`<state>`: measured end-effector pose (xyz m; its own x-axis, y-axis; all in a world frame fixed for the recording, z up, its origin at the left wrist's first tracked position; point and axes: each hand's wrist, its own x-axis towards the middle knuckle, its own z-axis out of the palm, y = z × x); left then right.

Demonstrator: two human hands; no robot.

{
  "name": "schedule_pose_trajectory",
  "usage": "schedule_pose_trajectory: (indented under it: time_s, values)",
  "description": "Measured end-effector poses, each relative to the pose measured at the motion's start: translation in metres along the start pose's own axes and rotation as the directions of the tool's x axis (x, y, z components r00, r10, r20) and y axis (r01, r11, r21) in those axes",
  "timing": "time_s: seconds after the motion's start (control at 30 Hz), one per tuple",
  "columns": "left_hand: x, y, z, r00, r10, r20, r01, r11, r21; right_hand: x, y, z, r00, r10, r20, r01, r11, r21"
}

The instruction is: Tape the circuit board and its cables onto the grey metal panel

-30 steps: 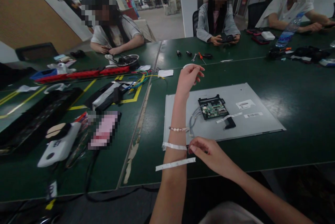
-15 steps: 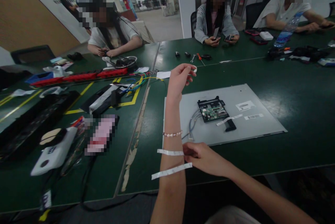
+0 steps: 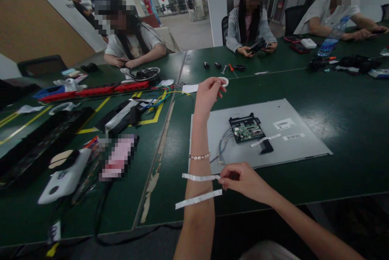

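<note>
The tape roll [image 3: 225, 82] and tape strips [image 3: 199, 199] are white, the panel [image 3: 288, 149] pale grey, its circuit board [image 3: 248, 131] green; the counter [image 3: 349, 110] is dark green, marked partly with yellow stripes [image 3: 101, 111].

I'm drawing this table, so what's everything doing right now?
Left hand: holding white ring
Right hand: pinching upper strip
Upper strip: across left forearm, one end pinched
Lower strip: across left forearm, both ends free
Circuit board: uncovered, on gray panel
Gray panel: lying flat
Screwdriver: lying down

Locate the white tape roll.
In the head view, the white tape roll is in the left hand, above and right of centre, appearing just beyond the grey panel.
</note>
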<state>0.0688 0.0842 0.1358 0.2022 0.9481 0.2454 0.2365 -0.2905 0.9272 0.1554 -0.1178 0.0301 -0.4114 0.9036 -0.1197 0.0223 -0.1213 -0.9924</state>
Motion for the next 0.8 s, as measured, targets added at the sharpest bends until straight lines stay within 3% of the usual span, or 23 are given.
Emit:
schedule_pose_trajectory:
  time_s: [0.23,0.5,0.63,0.8]
  values:
    - [0.005,-0.017,-0.006,0.995,0.031,-0.092,-0.022,0.995,0.098,-0.016,-0.016,-0.02,0.997,-0.059,-0.046,0.061,0.997,0.055]
    - [0.011,-0.034,0.0,0.996,0.075,-0.038,-0.064,0.968,0.244,-0.033,-0.048,-0.035,0.985,-0.162,-0.059,0.142,0.955,-0.259]
    - [0.01,-0.045,0.004,0.993,0.074,0.09,-0.097,0.954,0.285,-0.03,-0.063,-0.058,0.974,-0.185,-0.133,0.163,0.974,-0.159]
    - [0.007,-0.054,0.007,0.939,0.005,0.343,-0.157,0.895,0.417,-0.004,-0.053,-0.124,0.896,-0.147,-0.42,0.135,0.989,-0.059]
